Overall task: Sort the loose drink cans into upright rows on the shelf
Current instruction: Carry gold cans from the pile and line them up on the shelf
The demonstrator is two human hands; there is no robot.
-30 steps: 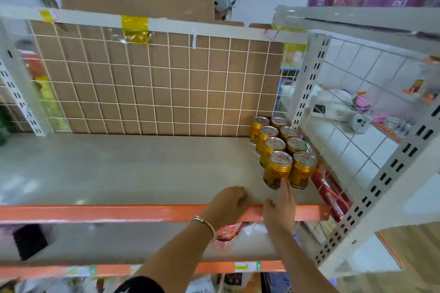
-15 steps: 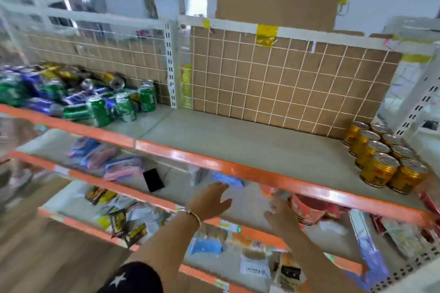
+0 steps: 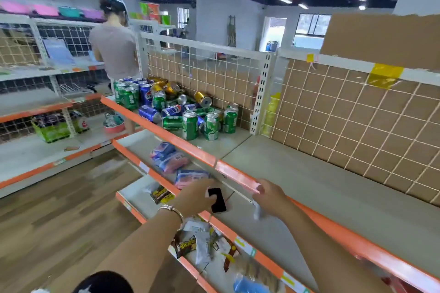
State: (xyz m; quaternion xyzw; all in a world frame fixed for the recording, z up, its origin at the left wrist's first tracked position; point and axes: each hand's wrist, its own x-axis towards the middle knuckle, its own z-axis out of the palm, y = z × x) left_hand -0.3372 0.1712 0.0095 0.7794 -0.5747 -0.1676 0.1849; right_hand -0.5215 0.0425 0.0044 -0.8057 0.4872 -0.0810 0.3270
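Observation:
A loose pile of drink cans sits at the left end of the grey shelf (image 3: 309, 185) with the orange front edge. Some green cans (image 3: 189, 126) stand upright at the front. Blue cans (image 3: 150, 113) and gold cans (image 3: 203, 98) lie on their sides among them. My left hand (image 3: 195, 195), with a bracelet on the wrist, hovers below the shelf edge with loosely curled fingers and holds nothing. My right hand (image 3: 269, 195) is at the orange edge, also without a can. Both hands are well to the right of the pile.
A black phone (image 3: 217, 201) lies on the lower shelf just behind my left hand. Snack packets (image 3: 188, 245) and pink packs (image 3: 169, 157) fill the lower shelves. A cardboard-backed wire grid (image 3: 357, 126) and a white post (image 3: 260, 95) close the back. Another person (image 3: 114, 50) stands beyond the pile.
The view has swung left, away from the upright gold cans on the right toward the loose pile. Both hands left the gold cans and moved left along the shelf edge.

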